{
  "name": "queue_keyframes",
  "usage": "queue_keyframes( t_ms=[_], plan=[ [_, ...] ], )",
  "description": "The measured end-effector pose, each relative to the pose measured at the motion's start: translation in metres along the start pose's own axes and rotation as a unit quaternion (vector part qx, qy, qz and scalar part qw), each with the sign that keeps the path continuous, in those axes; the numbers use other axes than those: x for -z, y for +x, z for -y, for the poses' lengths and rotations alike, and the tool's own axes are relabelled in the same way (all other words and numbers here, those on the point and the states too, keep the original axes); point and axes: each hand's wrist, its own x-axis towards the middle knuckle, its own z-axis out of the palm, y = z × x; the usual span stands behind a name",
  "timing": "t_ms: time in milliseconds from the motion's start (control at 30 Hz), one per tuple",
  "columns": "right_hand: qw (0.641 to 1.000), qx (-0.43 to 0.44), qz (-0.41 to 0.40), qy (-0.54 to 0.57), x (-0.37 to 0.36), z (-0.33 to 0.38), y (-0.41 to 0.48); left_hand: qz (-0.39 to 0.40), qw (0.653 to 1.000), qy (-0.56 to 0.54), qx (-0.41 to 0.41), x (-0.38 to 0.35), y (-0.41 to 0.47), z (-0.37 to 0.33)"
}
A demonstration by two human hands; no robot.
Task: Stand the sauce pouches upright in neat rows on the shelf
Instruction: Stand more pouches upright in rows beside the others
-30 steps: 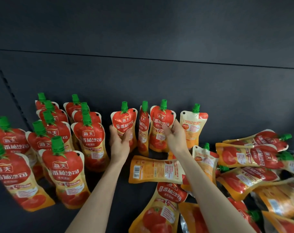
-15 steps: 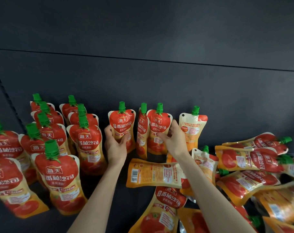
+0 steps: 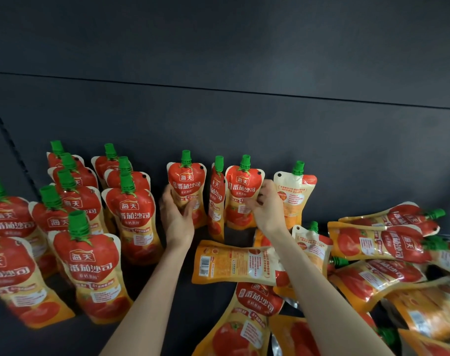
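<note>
Pouches, red/orange w/ green caps, all sit on dark shelf (image 3: 198,309). L side: standing rows (image 3: 90,268), upright, labels fwd, caps up, several files running front to back.

Centre rear, close to back panel (image 3: 244,119): four more upright in a line.
- Left hand (image 3: 177,219) grips first pouch (image 3: 186,185) of that line, fingers curled round its lower part. Pouch is upright, label fwd.
- Next along is edge-on pouch (image 3: 217,201), upright, turned so only the narrow side shows, just beside the first.
- Then third pouch (image 3: 242,194), upright, label fwd. Right hand (image 3: 266,209) holds its R edge, fingers curled, thumb on the front.
- Beyond that hand is back-facing pouch (image 3: 294,196), upright, pale reverse side showing, leaning a little.

In front of the line: barcode pouch (image 3: 231,263) lies flat, reverse side up, its R end under the right forearm.

R side: heap of pouches (image 3: 378,242) lying flat, overlapping, caps mostly pointing R, several label-up. More flat ones at bottom edge, partly cut off by frame. Both forearms bare.
</note>
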Motion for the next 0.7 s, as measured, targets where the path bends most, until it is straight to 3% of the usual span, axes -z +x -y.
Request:
queue_keyframes(
  t_ms=[700],
  plan=[
    [0.999,-0.025,-0.017,-0.012,0.000,0.007,-0.010,0.009,0.998,0.043,0.035,0.005,-0.001,-0.002]
  ],
)
